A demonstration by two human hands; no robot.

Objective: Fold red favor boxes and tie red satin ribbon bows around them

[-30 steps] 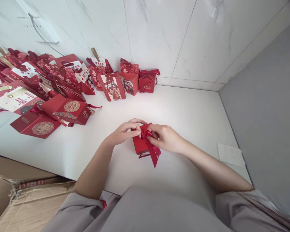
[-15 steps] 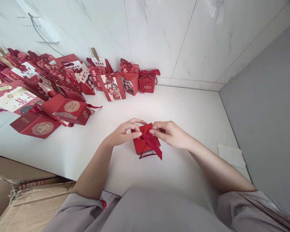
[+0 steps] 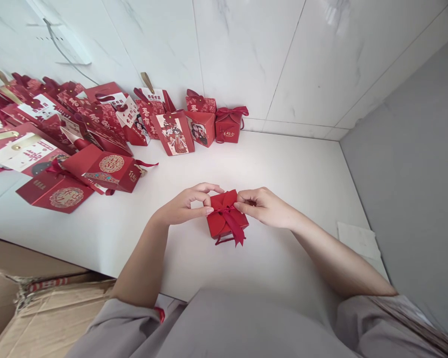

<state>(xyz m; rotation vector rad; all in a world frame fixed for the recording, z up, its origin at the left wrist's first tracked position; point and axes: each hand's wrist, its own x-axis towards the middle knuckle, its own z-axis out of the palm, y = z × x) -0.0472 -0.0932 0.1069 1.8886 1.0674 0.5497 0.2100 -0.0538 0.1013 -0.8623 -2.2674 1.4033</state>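
Observation:
A small red gift box with overlapping curved flaps lies on the white table in front of me. A dark red satin ribbon is knotted on its top, with its tails hanging over the near edge. My left hand is at the box's left side, thumb and index finger pinched on the ribbon. From the right, my right hand pinches the ribbon between thumb and curled index finger. A thin dark red cord sticks out below the box's near side.
Several red decorated gift boxes stand along the tiled wall and crowd the table's left side. A ribbon-tied red box ends that row. At right lies a white sheet. An opened cardboard box sits below the table's front left.
My left hand has slid slightly left and my right hand slightly right, drawing the ribbon apart across the box top. The ribbon tails have swung a little left.

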